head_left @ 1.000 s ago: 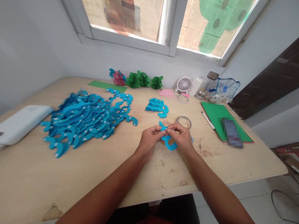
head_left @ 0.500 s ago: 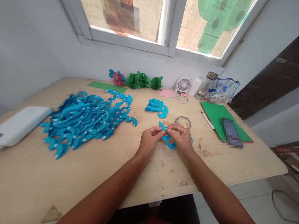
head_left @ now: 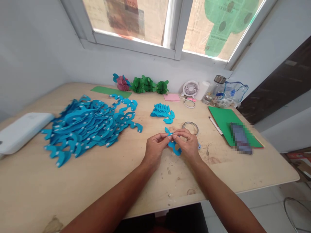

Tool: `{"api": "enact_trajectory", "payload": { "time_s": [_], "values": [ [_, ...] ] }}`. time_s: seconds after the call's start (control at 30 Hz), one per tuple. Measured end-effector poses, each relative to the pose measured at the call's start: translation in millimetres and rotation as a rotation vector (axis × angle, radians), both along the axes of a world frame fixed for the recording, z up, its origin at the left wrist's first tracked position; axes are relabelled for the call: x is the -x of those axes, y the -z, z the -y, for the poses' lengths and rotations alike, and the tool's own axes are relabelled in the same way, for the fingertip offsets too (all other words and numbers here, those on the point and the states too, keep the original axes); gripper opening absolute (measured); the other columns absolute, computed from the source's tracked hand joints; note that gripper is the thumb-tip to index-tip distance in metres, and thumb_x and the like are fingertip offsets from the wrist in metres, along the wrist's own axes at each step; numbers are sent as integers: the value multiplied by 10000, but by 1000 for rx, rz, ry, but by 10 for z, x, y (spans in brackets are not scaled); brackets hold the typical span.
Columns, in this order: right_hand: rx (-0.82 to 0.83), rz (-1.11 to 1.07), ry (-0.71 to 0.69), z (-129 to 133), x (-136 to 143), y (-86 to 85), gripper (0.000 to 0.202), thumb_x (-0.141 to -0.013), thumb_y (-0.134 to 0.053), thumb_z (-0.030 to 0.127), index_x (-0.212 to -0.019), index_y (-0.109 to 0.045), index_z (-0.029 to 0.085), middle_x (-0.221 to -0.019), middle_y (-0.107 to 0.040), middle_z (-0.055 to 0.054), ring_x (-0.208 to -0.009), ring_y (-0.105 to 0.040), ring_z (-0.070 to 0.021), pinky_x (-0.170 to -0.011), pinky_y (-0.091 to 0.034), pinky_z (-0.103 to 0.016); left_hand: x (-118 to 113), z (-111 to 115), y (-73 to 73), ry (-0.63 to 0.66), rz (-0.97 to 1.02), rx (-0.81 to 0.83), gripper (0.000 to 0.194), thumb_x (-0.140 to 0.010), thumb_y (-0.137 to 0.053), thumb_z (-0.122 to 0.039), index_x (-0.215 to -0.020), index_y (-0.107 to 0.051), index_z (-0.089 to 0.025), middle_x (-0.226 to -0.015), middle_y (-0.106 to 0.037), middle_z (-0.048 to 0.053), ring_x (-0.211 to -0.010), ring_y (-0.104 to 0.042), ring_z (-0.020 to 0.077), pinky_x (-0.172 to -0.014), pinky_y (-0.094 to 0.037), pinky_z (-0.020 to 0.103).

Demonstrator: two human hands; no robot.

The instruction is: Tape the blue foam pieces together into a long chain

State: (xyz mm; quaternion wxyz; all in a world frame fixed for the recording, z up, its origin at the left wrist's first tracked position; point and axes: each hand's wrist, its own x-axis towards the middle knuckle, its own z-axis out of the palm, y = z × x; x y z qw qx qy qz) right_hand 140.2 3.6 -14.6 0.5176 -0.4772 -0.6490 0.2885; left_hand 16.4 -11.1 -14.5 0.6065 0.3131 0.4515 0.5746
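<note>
A curvy blue paper cutout (head_left: 176, 149) is pinched between my two hands above the table's middle. My left hand (head_left: 157, 144) grips it from the left, thumb and fingers closed. From the right, my right hand (head_left: 186, 141) pinches it, its fingertips almost touching those of the left. One pointed blue end sticks up past the fingertips and a wavy part hangs below; the spot between the fingertips is hidden. Beyond my hands lies a small stack of blue paper pieces (head_left: 162, 111). A big heap of blue cutouts (head_left: 89, 124) with white squares on them spreads at the left.
A roll of tape (head_left: 190, 123) lies just behind my right hand. Green card sheets (head_left: 222, 118), a pen (head_left: 215, 125) and a blurred-out object (head_left: 240, 137) are at the right. A white device (head_left: 25, 131) sits far left. Paper figures (head_left: 148, 84), a small fan (head_left: 190, 88) and a bottle (head_left: 216, 89) stand along the wall.
Both hands keep their pinch on the blue paper cutout. Its hanging lower part has shifted slightly to the left; the rest of the table looks the same.
</note>
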Motion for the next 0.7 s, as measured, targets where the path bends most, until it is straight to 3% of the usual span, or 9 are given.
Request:
{"api": "enact_trajectory", "payload": {
  "time_s": [0.27,0.7],
  "values": [
    [-55,65,27,32,30,9,97,-740,-612,212,-707,-701,234,-792,-660,-40,-831,-580,-194,-788,-440,-349,-7,2,-6,-78,-98,-44,187,-573,-716,-307,-635,-661,-140,-619,-647,30,-557,-555,124,-521,-447,220],
    [-298,466,97,130,96,-43,165,-808,-540,198,-836,-695,246,-863,-670,-53,-851,-524,-225,-810,-344,-416,22,-7,11,-157,-244,-106,128,-608,-652,-275,-576,-635,-152,-542,-623,-4,-502,-547,116,-509,-436,216]
  ]
}}
